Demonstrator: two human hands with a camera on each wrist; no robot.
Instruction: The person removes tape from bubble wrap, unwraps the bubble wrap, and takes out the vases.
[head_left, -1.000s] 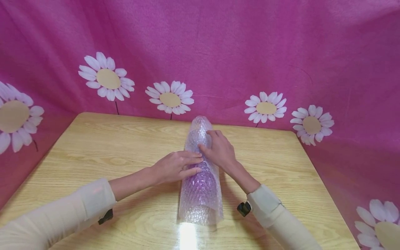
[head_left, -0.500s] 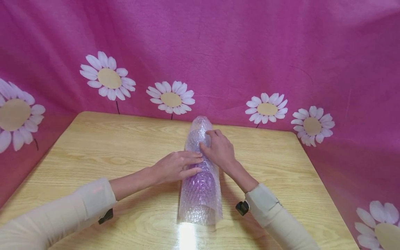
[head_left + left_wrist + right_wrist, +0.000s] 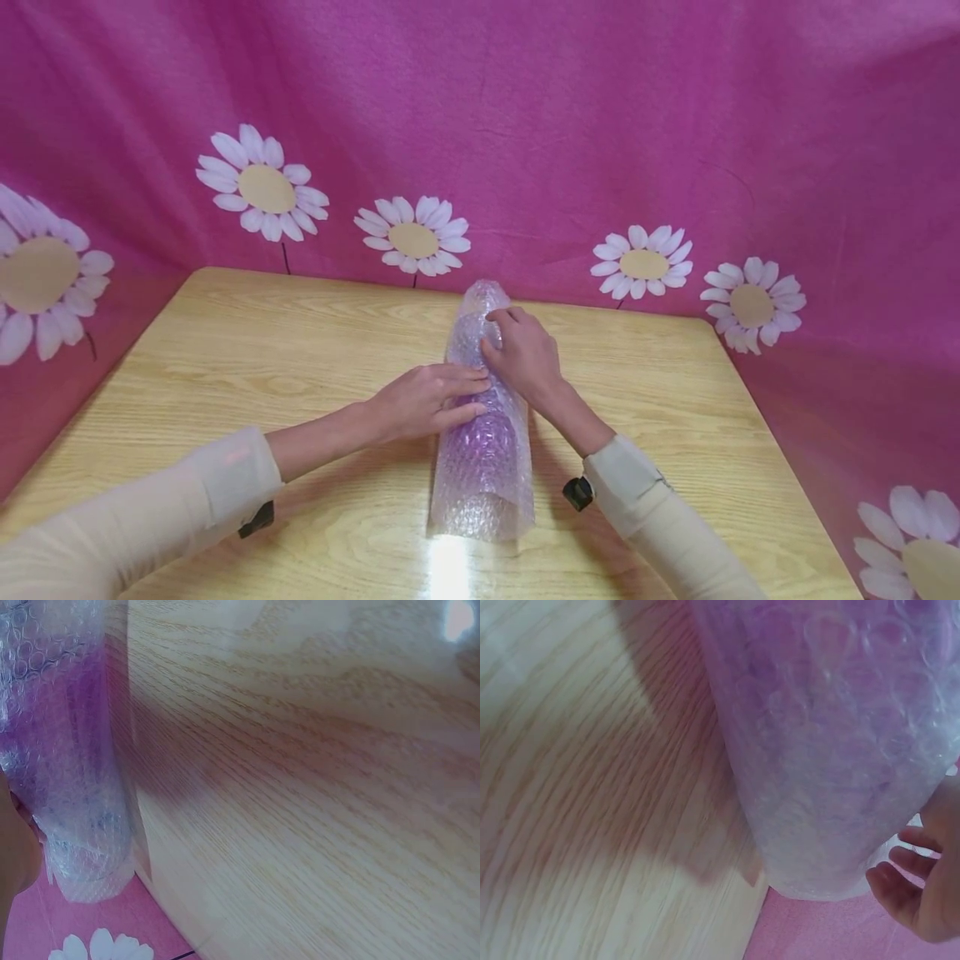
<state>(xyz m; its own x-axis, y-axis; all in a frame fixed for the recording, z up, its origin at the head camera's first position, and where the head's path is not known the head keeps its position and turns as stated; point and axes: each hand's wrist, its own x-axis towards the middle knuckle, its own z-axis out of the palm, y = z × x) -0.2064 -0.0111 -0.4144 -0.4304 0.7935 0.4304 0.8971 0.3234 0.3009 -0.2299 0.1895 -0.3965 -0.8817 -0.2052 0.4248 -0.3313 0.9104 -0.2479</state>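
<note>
A long roll of bubble wrap (image 3: 483, 492) lies lengthwise on the wooden table, its narrower end toward the back. Something purple (image 3: 486, 437) shows through the layers; its shape is blurred by the bubbles. From the left, my left hand (image 3: 420, 402) rests on top of the roll, fingers stretched across it and thumb nearer me. My right hand (image 3: 528, 354) touches the roll farther back from the right, thumb and forefinger on its upper surface. In the right wrist view, its other fingers (image 3: 900, 889) bend loosely beside the wrap. The left wrist view shows the wrap (image 3: 71, 742) from the side.
The wooden table (image 3: 262, 350) reaches to a pink cloth backdrop (image 3: 525, 125) printed with white daisies. The cloth surrounds the back and both sides. A bright light reflection (image 3: 448, 571) lies near the front of the roll.
My right hand and forearm have shifted slightly left over the wrap. The left hand and the roll stay nearly where they were.
</note>
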